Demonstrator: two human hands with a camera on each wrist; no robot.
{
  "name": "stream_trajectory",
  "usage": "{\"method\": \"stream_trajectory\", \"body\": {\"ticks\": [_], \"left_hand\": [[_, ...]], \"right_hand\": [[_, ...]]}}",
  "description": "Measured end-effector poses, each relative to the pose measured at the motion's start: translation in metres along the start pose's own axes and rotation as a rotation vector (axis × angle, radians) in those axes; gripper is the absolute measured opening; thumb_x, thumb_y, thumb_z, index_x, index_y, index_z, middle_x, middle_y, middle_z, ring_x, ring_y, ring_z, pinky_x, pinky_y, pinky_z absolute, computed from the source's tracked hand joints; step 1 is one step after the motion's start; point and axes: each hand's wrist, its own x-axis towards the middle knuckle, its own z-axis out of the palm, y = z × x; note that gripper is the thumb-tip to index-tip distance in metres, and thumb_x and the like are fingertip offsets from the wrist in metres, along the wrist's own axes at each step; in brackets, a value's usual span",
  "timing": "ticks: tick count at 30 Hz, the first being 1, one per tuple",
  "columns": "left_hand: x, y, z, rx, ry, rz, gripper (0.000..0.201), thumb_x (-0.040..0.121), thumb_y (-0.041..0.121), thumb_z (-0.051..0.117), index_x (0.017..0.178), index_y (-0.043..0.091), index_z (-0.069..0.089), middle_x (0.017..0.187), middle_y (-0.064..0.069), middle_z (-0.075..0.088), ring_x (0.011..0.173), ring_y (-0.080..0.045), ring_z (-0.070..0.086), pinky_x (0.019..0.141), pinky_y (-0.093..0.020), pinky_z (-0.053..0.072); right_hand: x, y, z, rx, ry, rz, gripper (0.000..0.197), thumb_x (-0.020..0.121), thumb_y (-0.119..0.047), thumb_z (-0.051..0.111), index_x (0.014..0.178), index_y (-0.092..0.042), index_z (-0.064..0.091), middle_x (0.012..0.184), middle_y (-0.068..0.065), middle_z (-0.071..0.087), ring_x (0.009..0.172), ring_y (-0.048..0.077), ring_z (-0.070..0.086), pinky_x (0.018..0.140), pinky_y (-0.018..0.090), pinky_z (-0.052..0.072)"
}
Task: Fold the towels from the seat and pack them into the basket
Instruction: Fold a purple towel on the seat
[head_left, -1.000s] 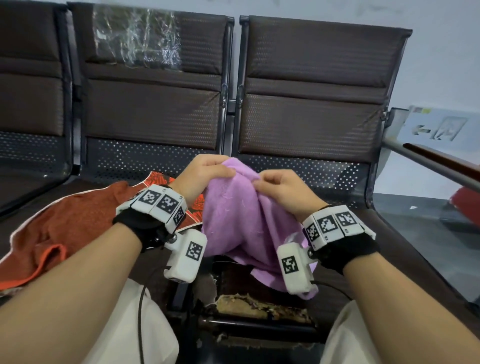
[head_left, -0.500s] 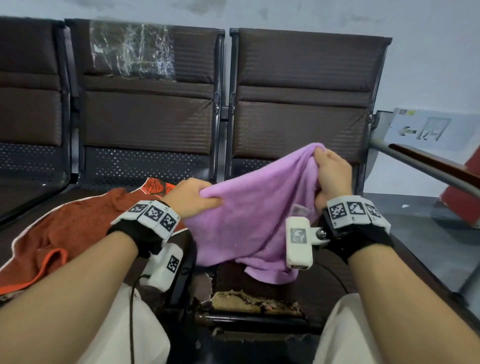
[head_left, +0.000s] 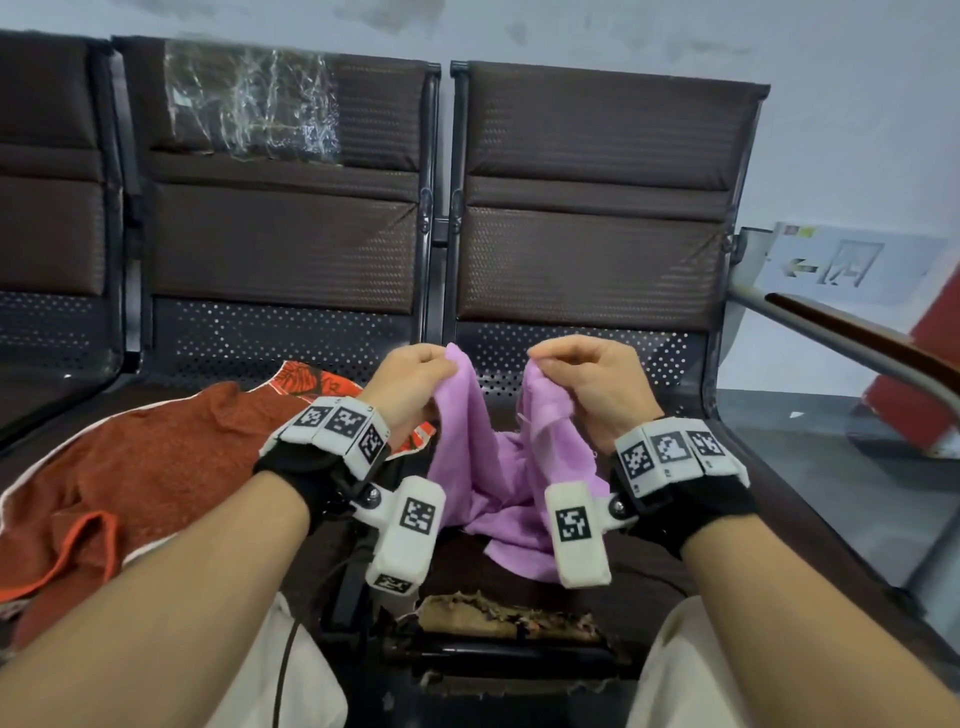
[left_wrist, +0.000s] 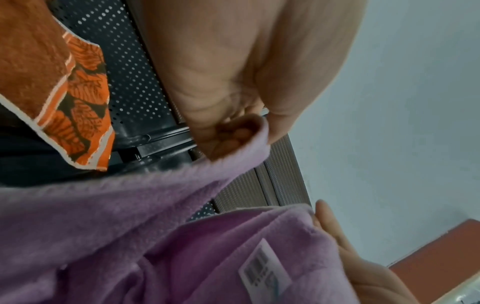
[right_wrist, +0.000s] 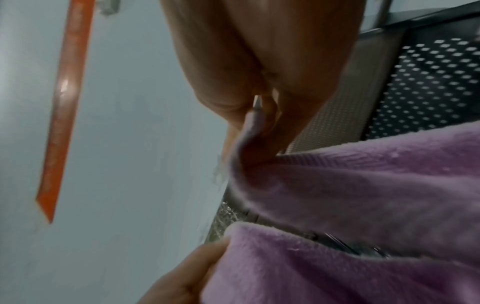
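Observation:
A purple towel (head_left: 483, 467) hangs between both hands above the right seat, sagging in the middle with its lower end on the seat. My left hand (head_left: 415, 379) pinches one top edge, and my right hand (head_left: 587, 379) pinches the other, a short gap apart. The left wrist view shows the towel (left_wrist: 130, 226) edge pinched between thumb and fingers, with a white label (left_wrist: 265, 273) sewn on it. In the right wrist view the towel (right_wrist: 363, 185) is gripped the same way. A rust-orange towel (head_left: 135, 467) lies crumpled on the left seat. No basket is in view.
A row of dark brown seats (head_left: 587, 249) with perforated metal backs stands against a pale wall. The right seat's front edge (head_left: 498, 618) is torn. A metal armrest with a wooden top (head_left: 852, 338) runs along the right. Clear plastic wrap (head_left: 249, 98) clings to the middle backrest.
The hands were together at first, then spread the purple towel wide with the right hand raised. Now the right hand has come back down and in, so the towel sags between them.

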Motion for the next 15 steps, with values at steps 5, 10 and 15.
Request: {"method": "stream_trajectory", "body": {"ticks": [5, 10, 15], "left_hand": [[0.006, -0.001, -0.004, -0.124, 0.045, 0.029, 0.006, 0.080, 0.009, 0.071, 0.085, 0.006, 0.069, 0.075, -0.005, 0.070, 0.063, -0.012, 0.066, 0.054, -0.022, 0.052], [0.009, -0.001, -0.007, -0.262, 0.093, -0.029, 0.013, 0.076, 0.017, 0.075, 0.085, 0.008, 0.072, 0.070, -0.003, 0.072, 0.062, -0.012, 0.068, 0.055, -0.022, 0.053], [0.006, -0.001, -0.007, -0.246, 0.057, -0.057, 0.022, 0.086, 0.013, 0.066, 0.105, 0.001, 0.068, 0.082, -0.009, 0.073, 0.070, -0.016, 0.069, 0.064, -0.027, 0.056]], "right_hand": [[-0.003, -0.005, 0.006, -0.041, -0.146, -0.037, 0.036, 0.081, 0.022, 0.049, 0.096, -0.004, 0.069, 0.093, 0.013, 0.070, 0.088, 0.019, 0.066, 0.083, 0.027, 0.054], [-0.003, 0.002, 0.004, -0.427, -0.235, -0.199, 0.039, 0.076, 0.018, 0.062, 0.108, -0.003, 0.067, 0.104, 0.009, 0.071, 0.103, 0.016, 0.066, 0.092, 0.024, 0.051], [-0.001, 0.011, 0.004, -0.832, -0.199, -0.452, 0.025, 0.074, 0.008, 0.070, 0.087, -0.012, 0.077, 0.088, -0.009, 0.065, 0.086, 0.011, 0.066, 0.077, 0.013, 0.050]]}}
